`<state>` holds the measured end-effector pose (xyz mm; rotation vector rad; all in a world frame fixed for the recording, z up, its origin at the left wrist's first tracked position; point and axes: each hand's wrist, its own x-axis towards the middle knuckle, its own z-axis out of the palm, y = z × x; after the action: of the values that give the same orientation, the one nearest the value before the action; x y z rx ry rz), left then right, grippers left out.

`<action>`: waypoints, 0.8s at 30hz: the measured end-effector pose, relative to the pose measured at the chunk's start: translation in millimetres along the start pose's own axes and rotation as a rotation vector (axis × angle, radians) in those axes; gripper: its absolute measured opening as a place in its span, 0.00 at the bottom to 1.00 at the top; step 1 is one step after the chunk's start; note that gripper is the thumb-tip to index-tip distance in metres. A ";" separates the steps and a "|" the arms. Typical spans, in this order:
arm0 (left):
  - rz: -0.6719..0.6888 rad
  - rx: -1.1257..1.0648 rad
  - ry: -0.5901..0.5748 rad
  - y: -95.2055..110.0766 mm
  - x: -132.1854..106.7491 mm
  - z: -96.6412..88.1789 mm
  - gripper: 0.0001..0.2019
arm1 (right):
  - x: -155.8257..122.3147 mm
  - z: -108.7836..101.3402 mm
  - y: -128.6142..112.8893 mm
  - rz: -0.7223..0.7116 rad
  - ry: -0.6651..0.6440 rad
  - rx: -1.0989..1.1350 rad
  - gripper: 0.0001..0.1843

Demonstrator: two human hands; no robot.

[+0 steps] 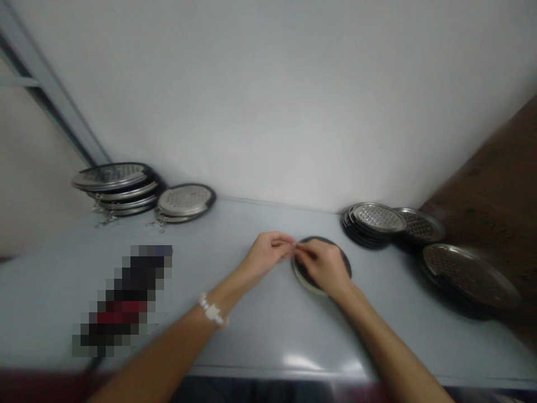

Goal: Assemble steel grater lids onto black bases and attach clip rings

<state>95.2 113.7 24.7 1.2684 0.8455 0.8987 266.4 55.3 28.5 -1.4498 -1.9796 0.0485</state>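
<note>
My left hand [268, 253], with a pale beaded bracelet [212, 311] at the wrist, is closed in a pinch. Its fingertips meet those of my right hand [326, 264], which is also pinched together. Whatever sits between the fingertips is too small and blurred to make out. Under my right hand, a round dark disc [305, 277] with a pale rim lies on the table, mostly covered by the hand. The pinching fingers are at its left edge.
At the back left stand a stack of round perforated metal discs [113, 178] and a lower pile [184, 200], small chain-like pieces hanging off both. On the right are more perforated discs [380, 217], [470, 274]. A pixelated dark object [126, 302] lies left on the grey table [260, 341]. A white wall [268, 112] rises behind.
</note>
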 end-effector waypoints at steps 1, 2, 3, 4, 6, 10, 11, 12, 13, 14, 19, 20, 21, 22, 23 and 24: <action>0.006 0.005 0.003 -0.5 0.2 -0.1 0.06 | -0.3 0.6 0.1 -0.001 0.004 -0.006 0.06; 0.009 0.011 0.002 -0.8 0.3 -0.2 0.06 | -0.5 1.2 0.3 -0.003 0.008 -0.011 0.07; 0.012 0.016 -0.002 -1.1 0.2 -0.1 0.05 | -0.7 1.8 0.6 -0.004 0.012 -0.017 0.07; 0.013 0.021 -0.005 -1.3 -0.1 0.0 0.05 | -0.9 2.3 1.0 -0.006 0.015 -0.023 0.08; 0.011 0.027 -0.005 -1.7 -0.7 0.4 0.04 | -1.1 3.0 1.8 -0.010 0.019 -0.033 0.08; -0.029 0.016 -0.009 -2.6 -1.2 1.1 0.04 | -1.5 3.9 3.2 -0.018 0.024 -0.051 0.08; -0.047 0.008 -0.014 -2.8 -1.2 1.3 0.04 | -1.7 4.1 3.3 -0.021 0.026 -0.054 0.08; -0.064 -0.002 -0.021 -2.7 -1.3 1.6 0.05 | -1.8 4.3 3.3 -0.023 0.027 -0.057 0.08; -0.079 -0.014 -0.026 -2.5 -1.5 1.9 0.06 | -2.0 4.5 3.2 -0.025 0.030 -0.061 0.08; -0.092 -0.028 -0.029 -2.1 -1.8 2.4 0.06 | -2.1 4.8 3.1 -0.026 0.033 -0.064 0.08; -0.128 -0.108 -0.014 0.2 -5.4 6.6 0.08 | -3.2 6.4 1.6 -0.030 0.056 -0.083 0.10; -0.133 -0.122 -0.011 0.5 -6.3 7.5 0.08 | -3.5 6.7 1.4 -0.031 0.061 -0.088 0.10; -0.137 -0.135 -0.007 0.7 -7.0 8.5 0.08 | -3.8 7.0 1.3 -0.034 0.065 -0.091 0.11; -0.139 -0.147 -0.003 0.8 -7.7 9.4 0.08 | -4.2 7.4 1.3 -0.038 0.068 -0.093 0.11; -0.139 -0.158 0.002 0.9 -8.3 10.3 0.08 | -4.7 7.8 1.4 -0.043 0.070 -0.093 0.11; -0.136 -0.168 0.008 1.0 -8.9 11.1 0.08 | -5.1 8.2 1.5 -0.047 0.073 -0.093 0.12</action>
<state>101.4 101.2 27.2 1.0506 0.8343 0.8479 264.1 54.4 19.1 -1.4420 -1.9781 -0.1176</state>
